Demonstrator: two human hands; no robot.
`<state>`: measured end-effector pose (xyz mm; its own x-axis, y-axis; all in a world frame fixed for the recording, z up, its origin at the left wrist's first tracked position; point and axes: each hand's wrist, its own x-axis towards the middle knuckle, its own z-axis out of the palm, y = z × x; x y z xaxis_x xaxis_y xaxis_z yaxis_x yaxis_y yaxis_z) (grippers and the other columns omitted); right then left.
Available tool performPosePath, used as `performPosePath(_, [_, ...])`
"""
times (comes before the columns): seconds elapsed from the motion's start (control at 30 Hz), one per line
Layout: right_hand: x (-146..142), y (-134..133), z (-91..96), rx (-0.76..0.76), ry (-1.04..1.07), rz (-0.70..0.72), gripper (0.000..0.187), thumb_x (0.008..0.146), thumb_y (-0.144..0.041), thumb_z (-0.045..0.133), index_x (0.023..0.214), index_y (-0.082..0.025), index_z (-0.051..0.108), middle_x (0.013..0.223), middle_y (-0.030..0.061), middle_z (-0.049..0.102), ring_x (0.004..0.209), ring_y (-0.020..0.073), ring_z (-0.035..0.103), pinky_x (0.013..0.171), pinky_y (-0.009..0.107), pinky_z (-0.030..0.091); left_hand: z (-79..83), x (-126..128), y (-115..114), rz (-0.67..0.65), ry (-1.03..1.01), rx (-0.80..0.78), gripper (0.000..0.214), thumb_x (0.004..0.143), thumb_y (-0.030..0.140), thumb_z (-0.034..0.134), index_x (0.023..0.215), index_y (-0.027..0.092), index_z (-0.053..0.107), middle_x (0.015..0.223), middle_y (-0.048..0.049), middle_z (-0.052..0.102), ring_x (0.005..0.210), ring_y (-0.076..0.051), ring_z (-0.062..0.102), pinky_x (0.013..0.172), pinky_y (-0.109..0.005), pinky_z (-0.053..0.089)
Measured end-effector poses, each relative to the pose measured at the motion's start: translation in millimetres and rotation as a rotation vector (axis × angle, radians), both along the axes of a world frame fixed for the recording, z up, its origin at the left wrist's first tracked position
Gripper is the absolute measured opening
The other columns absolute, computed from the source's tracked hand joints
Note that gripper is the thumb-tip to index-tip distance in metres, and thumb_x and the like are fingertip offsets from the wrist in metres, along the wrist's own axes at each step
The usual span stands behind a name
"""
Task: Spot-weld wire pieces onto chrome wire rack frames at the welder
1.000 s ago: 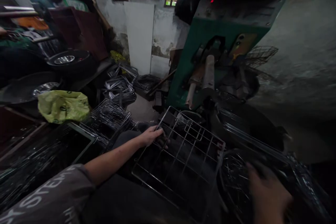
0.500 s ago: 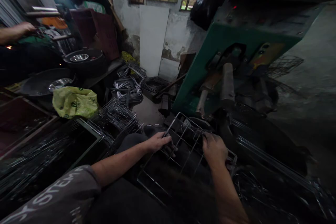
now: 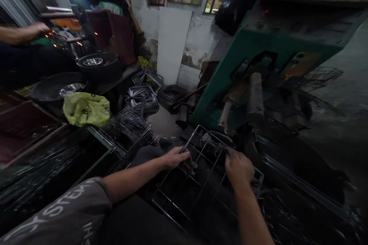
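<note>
A wire rack (image 3: 202, 149) of thin metal rods lies tilted across my lap, below the front of a green machine (image 3: 214, 80). My left hand (image 3: 178, 159) is closed on its left side rod, thumb on top and fingers curled beneath. On the far right part of the rack, my right hand (image 3: 239, 166) is closed round the wire, its fingertips partly hidden. The machine's two thick rods (image 3: 255, 95) stick out just beyond the rack. The near end of the rack fades into the dark.
On the left stand a crate of metal rods (image 3: 100, 141), a pile of wire pieces (image 3: 126, 126) and a yellow bag (image 3: 86, 109). Bent wire frames (image 3: 142, 97) lie on the floor. At far left, another person's hand (image 3: 37, 30) is near flying sparks.
The view has turned slightly left, so everything sits a little further right. Both hands keep their hold on the rack. More sparks show by the other person's hand.
</note>
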<state>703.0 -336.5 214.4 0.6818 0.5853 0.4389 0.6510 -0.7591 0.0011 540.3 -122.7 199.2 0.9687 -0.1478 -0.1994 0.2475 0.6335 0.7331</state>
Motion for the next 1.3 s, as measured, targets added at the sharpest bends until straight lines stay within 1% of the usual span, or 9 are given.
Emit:
performPosePath(0.13, [2.0,2.5,4.9,-0.029,-0.010,-0.006,0.028,0.086,-0.020,0.043,0.101,-0.015,0.067,0.078,0.0098,0.063,0.071,0.0201,0.054,0.063,0.030,0.035,-2.6,2.3,-0.5,-0.003,-0.005,-0.023,0.053,0.069,0.056,0.073,0.084,0.012,0.050,0.081,-0.0144,0.070,0.061,-0.025,0.069,0.051,-0.028,0.052])
performPosePath(0.27, [6.6,4.7,8.7,-0.061,-0.020,-0.066,0.027,0.086,-0.021,0.045,0.100,-0.015,0.066,0.074,0.0087,0.061,0.068,0.0195,0.053,0.063,0.029,0.034,-1.8,6.7,0.1,0.055,0.005,-0.042,0.049,0.071,0.052,0.073,0.086,0.011,0.051,0.082,-0.0140,0.070,0.062,-0.021,0.069,0.056,-0.027,0.052])
performPosePath(0.5, [29.2,6.6,15.7,-0.065,-0.059,-0.065,0.025,0.087,-0.023,0.046,0.102,-0.016,0.065,0.078,0.0089,0.065,0.070,0.0197,0.057,0.063,0.029,0.034,0.5,30.1,0.3,0.043,-0.016,-0.073,0.051,0.069,0.053,0.074,0.087,0.012,0.050,0.076,-0.0124,0.070,0.060,-0.023,0.069,0.053,-0.030,0.053])
performPosePath(0.6, [39.8,7.0,17.6,-0.072,-0.049,-0.063,0.023,0.086,-0.021,0.048,0.101,-0.016,0.065,0.081,0.0090,0.066,0.072,0.0192,0.058,0.066,0.029,0.036,-3.0,40.5,0.1,0.055,-0.036,-0.078,0.051,0.069,0.053,0.074,0.085,0.011,0.050,0.074,-0.0122,0.070,0.057,-0.022,0.069,0.052,-0.030,0.054])
performPosePath(0.7, [48.4,8.1,18.1,-0.072,-0.056,-0.038,0.024,0.086,-0.022,0.047,0.101,-0.015,0.064,0.080,0.0092,0.067,0.073,0.0198,0.059,0.068,0.029,0.038,-8.2,48.8,-0.5,0.031,-0.070,-0.095,0.051,0.069,0.054,0.074,0.086,0.012,0.050,0.075,-0.0125,0.070,0.058,-0.024,0.069,0.053,-0.032,0.055])
performPosePath(0.83, [57.0,11.3,19.3,-0.074,-0.050,-0.047,0.021,0.086,-0.022,0.046,0.096,-0.015,0.063,0.077,0.0084,0.067,0.073,0.0205,0.059,0.071,0.030,0.039,-13.5,57.4,-1.9,0.030,-0.102,-0.132,0.050,0.070,0.054,0.073,0.086,0.013,0.049,0.074,-0.0126,0.071,0.058,-0.026,0.069,0.053,-0.034,0.055])
performPosePath(1.03, [62.9,14.4,22.0,-0.173,-0.035,-0.121,0.023,0.085,-0.023,0.047,0.097,-0.013,0.064,0.079,0.0107,0.067,0.072,0.0213,0.059,0.069,0.030,0.038,-11.4,63.0,-1.7,0.030,-0.136,-0.155,0.047,0.072,0.052,0.073,0.085,0.013,0.050,0.075,-0.0134,0.072,0.058,-0.025,0.069,0.057,-0.037,0.055])
performPosePath(1.17, [63.2,13.5,20.3,-0.151,-0.048,-0.131,0.027,0.083,-0.021,0.046,0.100,-0.012,0.065,0.081,0.0117,0.067,0.075,0.0225,0.060,0.068,0.031,0.040,-9.9,63.9,-1.9,0.032,-0.129,-0.137,0.049,0.070,0.054,0.073,0.085,0.013,0.050,0.074,-0.0130,0.071,0.058,-0.026,0.069,0.057,-0.037,0.055])
performPosePath(1.3, [65.5,10.7,16.4,-0.127,-0.070,-0.119,0.027,0.084,-0.022,0.046,0.099,-0.012,0.066,0.082,0.0113,0.067,0.076,0.0220,0.060,0.069,0.031,0.042,-11.8,64.7,-2.3,0.046,-0.111,-0.127,0.049,0.070,0.053,0.073,0.084,0.013,0.049,0.074,-0.0137,0.071,0.058,-0.027,0.069,0.057,-0.037,0.055])
